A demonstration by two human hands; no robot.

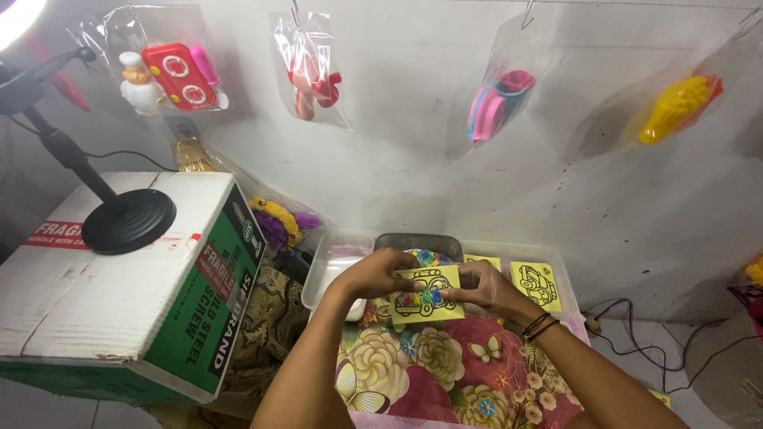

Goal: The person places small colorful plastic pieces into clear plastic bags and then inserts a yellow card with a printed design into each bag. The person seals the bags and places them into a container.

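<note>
Both my hands hold a small yellow card (427, 295) printed with a black-outlined car, partly filled in with colours. My left hand (378, 274) pinches its left edge and my right hand (482, 286) grips its right edge, black bands on that wrist. The card hovers over a table covered with a flowered cloth (433, 365). Behind it lies another yellow car card (535, 284) in a clear tray (556, 266), and a third yellow card (482, 260) peeks out beside it.
A big cardboard box (119, 294) stands at left with a black lamp stand base (129, 220) on it. A dark tray (419, 242) and a clear tub (334, 266) sit behind the card. Bagged plastic toys (171, 71) hang on the wall. Cables (636, 334) trail at right.
</note>
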